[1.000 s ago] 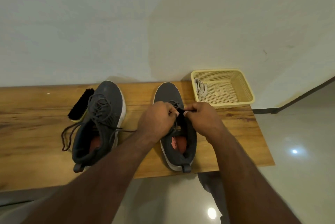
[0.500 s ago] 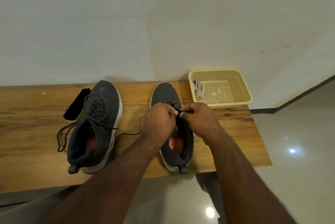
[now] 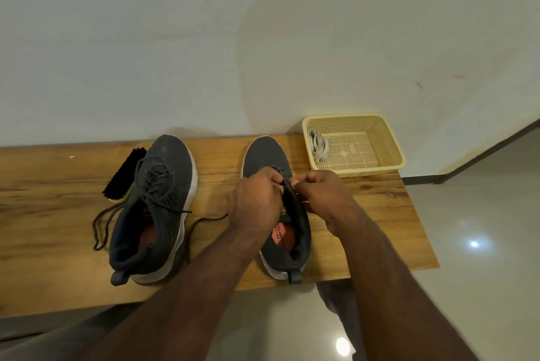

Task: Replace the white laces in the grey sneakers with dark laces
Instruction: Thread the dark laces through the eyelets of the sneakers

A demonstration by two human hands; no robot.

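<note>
Two grey sneakers stand on a wooden bench (image 3: 43,229), toes toward the wall. The left sneaker (image 3: 159,202) is threaded with a dark lace whose loose ends trail onto the bench. Over the right sneaker (image 3: 271,162), my left hand (image 3: 257,202) and my right hand (image 3: 324,200) meet at the tongue, both pinching its dark lace (image 3: 287,185). One end of that lace (image 3: 204,221) runs left across the bench. White laces (image 3: 317,143) lie in the yellow basket (image 3: 391,138).
A black shoe brush (image 3: 124,173) lies behind the left sneaker, against its outer side. The basket sits at the bench's far right corner by the wall. Glossy tiled floor lies below the bench's front edge and to the right.
Both hands stay on the lace at the right sneaker's tongue with only slight finger shifts. The camera view has drifted a little.
</note>
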